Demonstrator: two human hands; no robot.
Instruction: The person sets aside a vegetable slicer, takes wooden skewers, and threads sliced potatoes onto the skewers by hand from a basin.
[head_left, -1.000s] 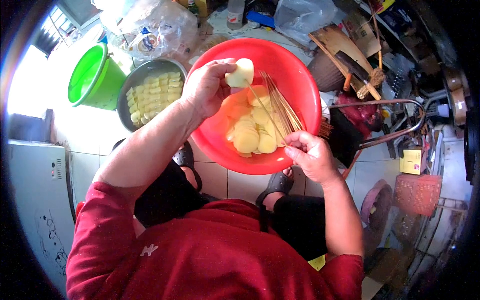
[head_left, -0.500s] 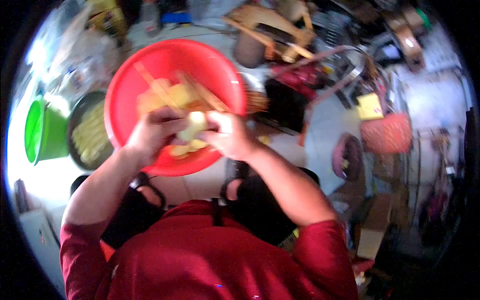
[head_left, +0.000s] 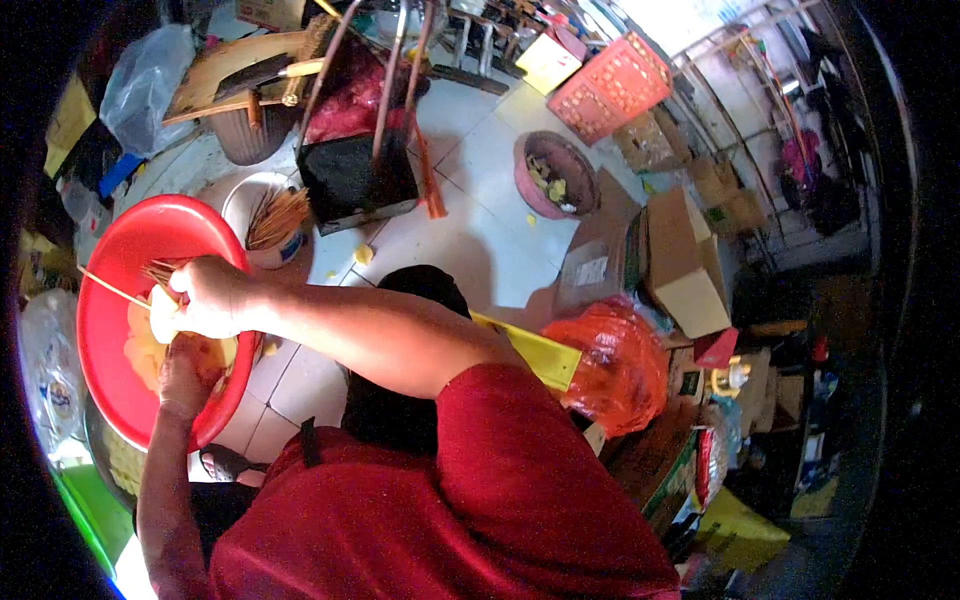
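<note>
Both my hands are over the red basin [head_left: 100, 375] at the left. The thumb and fingers of my right hand [head_left: 215, 300] are closed on a piece of pale, potato-like slices [head_left: 163, 314]. A thin wooden skewer [head_left: 112, 287] runs from that piece toward the upper left. Just below, my left hand [head_left: 183, 380] is at the lower edge of the same piece, its fingertips partly hidden. Loose yellow slices [head_left: 143, 350] lie in the basin beneath my hands. More skewers [head_left: 160, 270] show behind my right hand.
A white bucket [head_left: 240, 205] with a skewer bundle [head_left: 278, 217] stands beside the basin. At lower left are a metal bowl [head_left: 100, 435] and a green bucket [head_left: 88, 510]. A round pink container [head_left: 540, 200], a cardboard box [head_left: 685, 260] and an orange bag [head_left: 615, 365] are farther right.
The view has swung right, so the basin now appears at far left. My hands, apart a second ago, have come together at the pale piece over the basin.
</note>
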